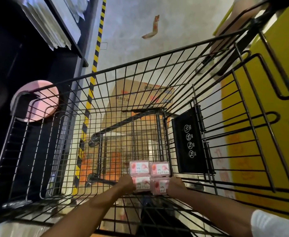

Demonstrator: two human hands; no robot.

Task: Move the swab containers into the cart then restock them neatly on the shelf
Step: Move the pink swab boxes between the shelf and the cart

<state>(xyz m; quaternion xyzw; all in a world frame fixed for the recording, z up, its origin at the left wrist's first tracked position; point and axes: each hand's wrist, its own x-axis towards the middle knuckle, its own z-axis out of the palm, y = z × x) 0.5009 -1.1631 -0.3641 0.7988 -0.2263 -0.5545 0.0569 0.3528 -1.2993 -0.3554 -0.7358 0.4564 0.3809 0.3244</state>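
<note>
Head view: The left hand (127, 183) and right hand (175, 186) grip the near pair of four pink, flat, rectangular plastic containers (149, 177), labelled as floss, on the floor of the black wire cart (140, 65). Judged step: loading or regrouping the containers in the cart. The next move calls for an even two-handed grip. The dark shelf (37, 23) stands left.

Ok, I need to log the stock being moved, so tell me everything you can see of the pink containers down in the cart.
Four small pink rectangular plastic containers lie flat in a two-by-two block on the floor of the black wire cart. Their white-and-pink labels face up, partly reading "Dental Floss". The left hand holds the near-left one and the right hand the near-right one; the far pair is untouched.
</note>
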